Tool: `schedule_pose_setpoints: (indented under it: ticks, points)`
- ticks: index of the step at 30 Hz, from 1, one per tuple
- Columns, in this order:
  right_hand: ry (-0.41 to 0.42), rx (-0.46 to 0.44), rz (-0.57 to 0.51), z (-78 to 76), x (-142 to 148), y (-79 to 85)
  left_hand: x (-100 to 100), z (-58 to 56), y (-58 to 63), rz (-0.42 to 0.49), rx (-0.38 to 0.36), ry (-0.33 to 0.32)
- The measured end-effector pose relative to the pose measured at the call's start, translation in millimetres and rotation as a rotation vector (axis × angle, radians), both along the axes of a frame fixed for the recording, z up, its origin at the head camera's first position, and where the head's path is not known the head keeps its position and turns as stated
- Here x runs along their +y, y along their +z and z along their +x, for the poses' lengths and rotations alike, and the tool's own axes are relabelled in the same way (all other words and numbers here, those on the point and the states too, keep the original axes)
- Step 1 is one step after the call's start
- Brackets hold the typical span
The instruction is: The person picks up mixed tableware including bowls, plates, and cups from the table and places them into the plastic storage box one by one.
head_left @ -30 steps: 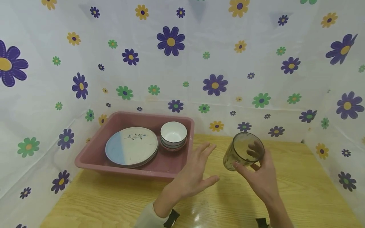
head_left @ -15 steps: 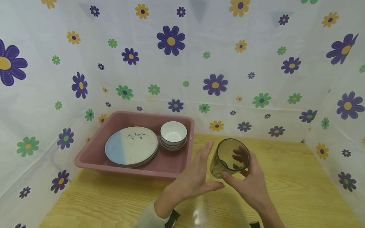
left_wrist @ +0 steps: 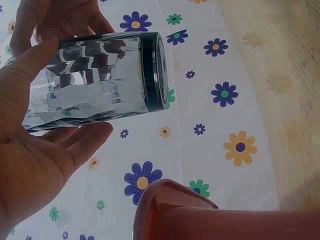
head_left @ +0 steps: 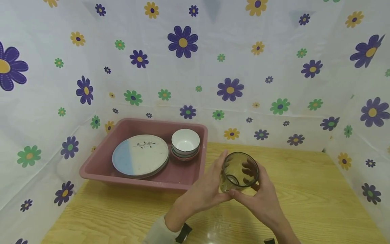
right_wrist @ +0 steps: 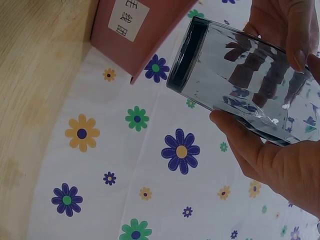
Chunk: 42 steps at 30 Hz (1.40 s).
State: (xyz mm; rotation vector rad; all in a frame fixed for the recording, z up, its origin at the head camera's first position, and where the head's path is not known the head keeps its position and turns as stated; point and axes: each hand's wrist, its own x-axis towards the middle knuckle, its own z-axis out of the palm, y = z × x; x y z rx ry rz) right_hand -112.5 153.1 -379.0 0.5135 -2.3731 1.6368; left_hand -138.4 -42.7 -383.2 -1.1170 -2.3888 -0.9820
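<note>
A tinted see-through drinking glass [head_left: 239, 171] is held up over the table, tilted so its open mouth faces the head camera. My right hand [head_left: 264, 200] grips its right side, with the thumb at the near side and the fingers showing through the wall. On the other side my left hand [head_left: 202, 189] holds it between thumb and fingers, and the two thumbs come close together. The left wrist view shows the glass [left_wrist: 100, 80] lying across the left palm, its thick base beyond the fingers. From the right wrist, the faceted wall of the glass [right_wrist: 245, 80] shows between both hands.
Left of the hands a pink plastic basin [head_left: 137, 183] stands on the wooden table [head_left: 320, 203]. It holds stacked plates [head_left: 149, 156] and a stack of small bowls [head_left: 185, 140]. A paper label [right_wrist: 128, 19] is on the basin's outside. A flower-patterned sheet [head_left: 201, 71] encloses the table.
My right hand has brought the glass left and nearer, from clear of the left hand into it. The left hand's fingers and thumb have come onto the glass. The basin and dishes stay put.
</note>
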Motion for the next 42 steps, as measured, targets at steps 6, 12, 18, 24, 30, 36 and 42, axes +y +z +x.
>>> schedule_pose_setpoints:
  ticks: [6, 12, 18, 24, 30, 36, 42]
  points:
    - [0.006, 0.016, 0.002, 1.4, -1, -0.5, -1, -0.6, 0.2, 0.004, -0.036, -0.003]
    - [0.006, 0.025, 0.005, 1.9, -2, -1.6, -1, -1.9, -0.3, 0.033, -0.043, -0.025]
    - [0.012, 0.036, 0.012, 2.9, -4, -3.8, -5, -1.7, -1.0, 0.04, -0.075, -0.045]
    - [0.035, 0.032, 0.014, 2.1, -6, -5.0, -9, -2.6, 0.8, 0.053, -0.119, -0.073]
    - [0.06, 0.041, 0.028, 2.2, -9, -4.7, -13, -2.4, 3.1, 0.052, -0.15, -0.084]
    - [0.069, 0.05, 0.045, 3.0, -12, -3.2, -21, -1.5, 11.0, 0.026, -0.156, -0.096]
    - [0.084, 0.029, 0.068, 2.7, -15, -3.2, -30, -2.8, 20.0, -0.001, -0.123, -0.098]
